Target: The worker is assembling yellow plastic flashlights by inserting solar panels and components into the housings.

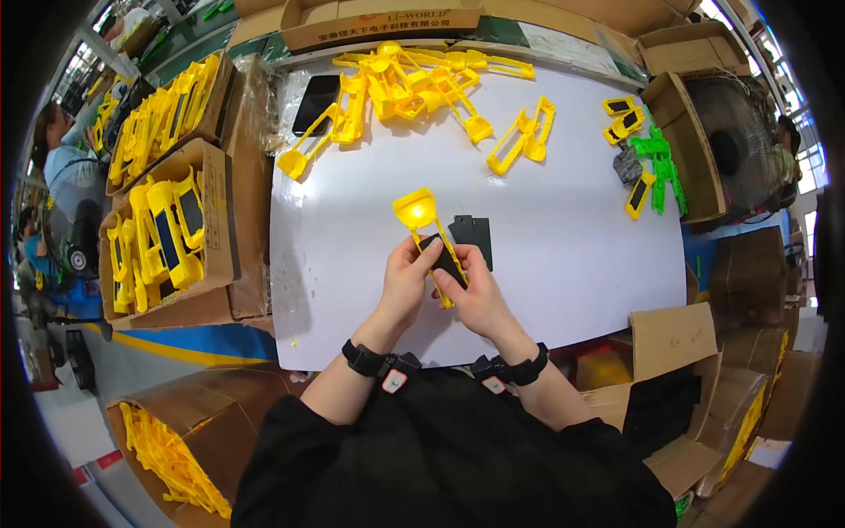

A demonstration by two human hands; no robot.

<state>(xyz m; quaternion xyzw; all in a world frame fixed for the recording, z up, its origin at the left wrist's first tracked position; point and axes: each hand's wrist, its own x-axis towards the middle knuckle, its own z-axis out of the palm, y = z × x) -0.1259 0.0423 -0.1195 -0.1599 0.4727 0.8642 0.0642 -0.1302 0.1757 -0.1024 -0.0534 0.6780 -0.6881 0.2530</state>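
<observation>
Both hands hold one yellow plastic frame (415, 209) over the middle of the white table, its scooped end pointing away from me. A black flat panel (437, 257) lies within the frame's opening, under my thumbs. My left hand (407, 280) is closed on the frame's left side. From the right, my right hand (480, 295) grips the lower part, its thumb on the panel. Fingers underneath are partly hidden. Just beyond my right hand, a few dark flat panels (476, 236) lie overlapping on the table.
A heap of yellow frames (396, 88) lies at the table's far side, beside a black phone-like slab (317, 104). Green pieces (660, 167) sit at the far right. Cartons (224, 233) of panelled yellow frames stand left; an open box (673, 348) is near right.
</observation>
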